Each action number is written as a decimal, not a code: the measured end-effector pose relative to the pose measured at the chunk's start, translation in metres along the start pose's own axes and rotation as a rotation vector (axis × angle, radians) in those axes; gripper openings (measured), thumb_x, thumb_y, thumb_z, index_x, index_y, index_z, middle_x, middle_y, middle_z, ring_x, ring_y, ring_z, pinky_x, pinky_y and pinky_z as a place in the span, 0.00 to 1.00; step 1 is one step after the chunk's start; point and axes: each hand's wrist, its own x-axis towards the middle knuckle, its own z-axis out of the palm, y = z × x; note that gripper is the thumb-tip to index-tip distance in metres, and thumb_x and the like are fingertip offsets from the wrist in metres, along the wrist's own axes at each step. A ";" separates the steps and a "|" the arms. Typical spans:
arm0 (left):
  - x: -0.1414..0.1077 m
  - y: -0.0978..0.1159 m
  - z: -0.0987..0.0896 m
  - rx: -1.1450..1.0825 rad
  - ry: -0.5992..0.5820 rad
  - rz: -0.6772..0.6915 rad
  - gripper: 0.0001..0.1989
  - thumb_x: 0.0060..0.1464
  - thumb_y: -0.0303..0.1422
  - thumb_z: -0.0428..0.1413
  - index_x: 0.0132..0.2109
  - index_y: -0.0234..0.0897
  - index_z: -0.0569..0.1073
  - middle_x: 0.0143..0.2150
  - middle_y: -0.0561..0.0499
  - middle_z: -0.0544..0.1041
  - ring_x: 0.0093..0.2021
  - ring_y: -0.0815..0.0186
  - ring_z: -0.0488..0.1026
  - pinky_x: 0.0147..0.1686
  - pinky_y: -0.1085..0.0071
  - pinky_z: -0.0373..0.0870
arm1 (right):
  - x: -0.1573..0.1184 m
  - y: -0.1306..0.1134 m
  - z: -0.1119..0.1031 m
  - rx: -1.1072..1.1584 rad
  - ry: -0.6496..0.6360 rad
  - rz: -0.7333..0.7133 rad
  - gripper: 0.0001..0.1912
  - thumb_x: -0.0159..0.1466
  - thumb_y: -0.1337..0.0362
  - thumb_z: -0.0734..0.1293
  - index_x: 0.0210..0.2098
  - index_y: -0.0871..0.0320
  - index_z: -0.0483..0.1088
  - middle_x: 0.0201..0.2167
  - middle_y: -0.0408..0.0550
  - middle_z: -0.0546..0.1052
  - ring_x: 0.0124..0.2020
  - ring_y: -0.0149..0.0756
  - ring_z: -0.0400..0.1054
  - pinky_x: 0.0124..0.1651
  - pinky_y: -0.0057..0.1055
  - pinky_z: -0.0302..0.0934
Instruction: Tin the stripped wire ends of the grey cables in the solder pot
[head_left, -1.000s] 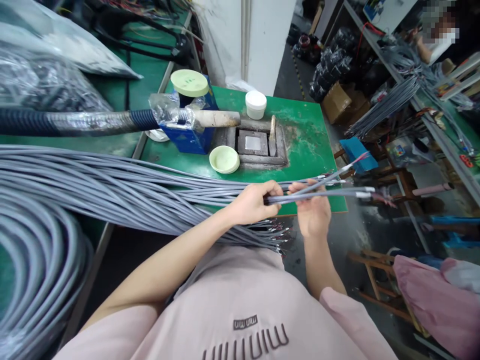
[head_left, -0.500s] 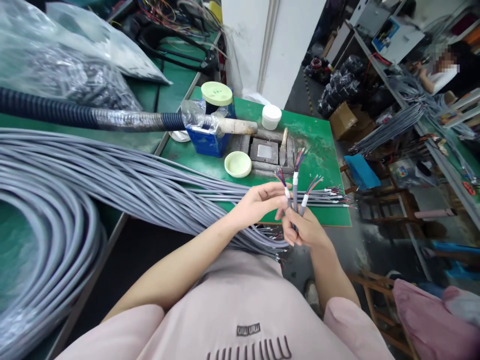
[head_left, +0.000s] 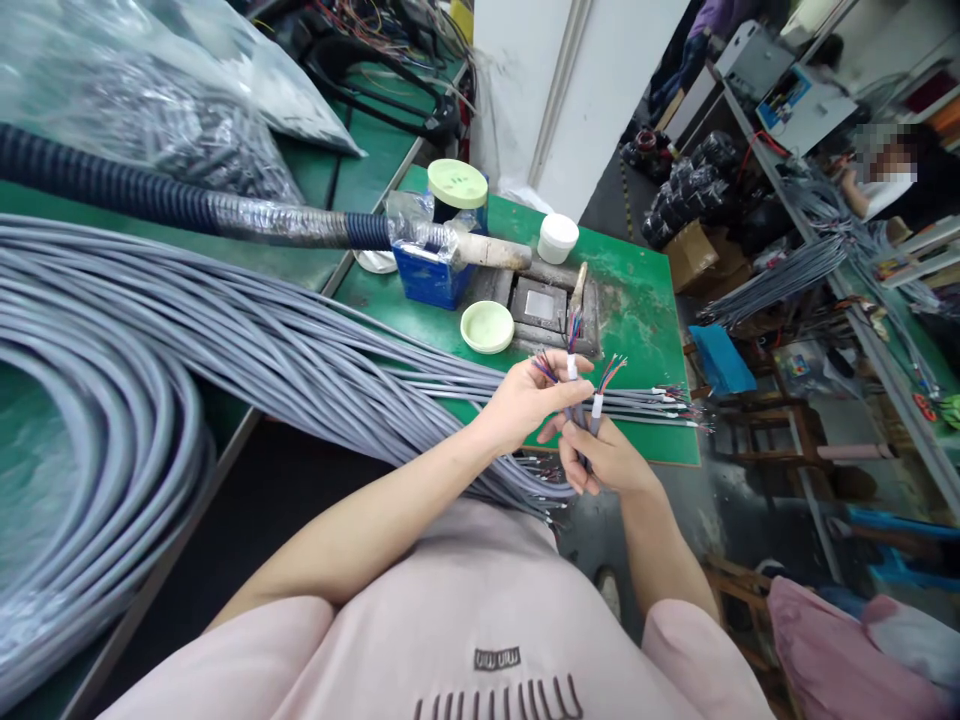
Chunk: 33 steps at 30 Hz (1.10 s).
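Note:
Three grey cable ends (head_left: 597, 408) with white sleeves and bare-tipped coloured wires stand up between my hands. My right hand (head_left: 606, 458) is closed round the cables below their sleeves. With its thumb and fingers, my left hand (head_left: 529, 398) pinches the cable ends from the left, its thumb across them just under a white sleeve. A large bundle of grey cables (head_left: 300, 350) runs from the left under my hands, and several of its sleeved ends (head_left: 667, 405) lie on the green table (head_left: 645, 310).
Beyond my hands are a solder pot (head_left: 541, 303), a pale green dish (head_left: 487, 327), a white tub (head_left: 558, 238) and a blue box (head_left: 431, 275) under a ribbed hose (head_left: 285, 222). A person (head_left: 896, 180) sits at another bench, far right.
My left hand has moved slightly right, its thumb now across the cables. The cable ends have shifted left and closer together. The camera view has turned a little.

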 end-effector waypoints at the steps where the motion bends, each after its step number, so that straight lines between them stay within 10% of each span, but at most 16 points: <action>1: 0.000 0.000 0.000 0.015 -0.002 -0.007 0.22 0.43 0.39 0.67 0.45 0.35 0.73 0.27 0.56 0.74 0.14 0.78 0.62 0.10 0.81 0.54 | 0.000 -0.002 0.000 -0.055 -0.013 -0.005 0.25 0.66 0.46 0.59 0.27 0.61 0.68 0.10 0.36 0.64 0.07 0.23 0.54 0.11 0.21 0.48; 7: -0.003 0.004 -0.003 0.146 -0.074 -0.082 0.16 0.45 0.41 0.66 0.36 0.31 0.77 0.27 0.49 0.77 0.21 0.72 0.70 0.20 0.77 0.64 | 0.001 -0.011 0.004 -0.286 -0.059 -0.016 0.32 0.68 0.47 0.54 0.14 0.59 0.63 0.08 0.40 0.64 0.09 0.25 0.57 0.16 0.23 0.52; 15: -0.007 0.000 -0.005 0.076 0.016 0.051 0.13 0.47 0.38 0.65 0.33 0.31 0.76 0.28 0.50 0.77 0.27 0.70 0.73 0.29 0.74 0.70 | -0.007 0.009 0.022 -0.629 0.624 -0.340 0.14 0.68 0.53 0.59 0.38 0.55 0.69 0.24 0.44 0.72 0.25 0.32 0.67 0.31 0.28 0.60; 33: -0.010 -0.005 0.004 0.092 0.132 0.104 0.12 0.48 0.36 0.64 0.26 0.34 0.71 0.23 0.55 0.73 0.22 0.72 0.70 0.24 0.75 0.69 | -0.009 0.010 0.021 -0.601 0.563 -0.352 0.15 0.70 0.55 0.55 0.32 0.54 0.66 0.20 0.40 0.69 0.21 0.30 0.65 0.29 0.28 0.57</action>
